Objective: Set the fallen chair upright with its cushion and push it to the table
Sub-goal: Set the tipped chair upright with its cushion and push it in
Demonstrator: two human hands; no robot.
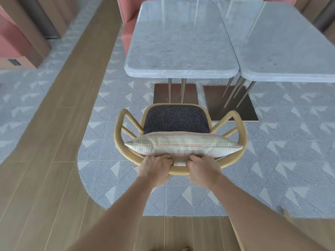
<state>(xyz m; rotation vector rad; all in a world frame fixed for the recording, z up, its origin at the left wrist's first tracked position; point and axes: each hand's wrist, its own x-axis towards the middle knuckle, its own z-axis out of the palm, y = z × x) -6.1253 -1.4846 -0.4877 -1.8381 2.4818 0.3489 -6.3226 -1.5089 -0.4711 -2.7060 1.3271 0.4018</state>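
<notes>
The wooden chair [118, 127] stands upright on the patterned carpet, facing the grey marble table [181, 69]. Its dark speckled seat [175, 118] sits just short of the table's near edge. A cream striped cushion [183, 144] leans against the curved backrest. My left hand [156, 167] and my right hand [203, 168] grip the top rail of the backrest side by side, fingers curled over it and touching the cushion's lower edge.
A second marble table [290, 51] adjoins on the right, both on metal legs with brown base plates [175, 94]. A pink bench [129, 28] lies behind the tables. Wooden flooring [54, 142] runs along the left. Another chair's rail [288, 216] shows at lower right.
</notes>
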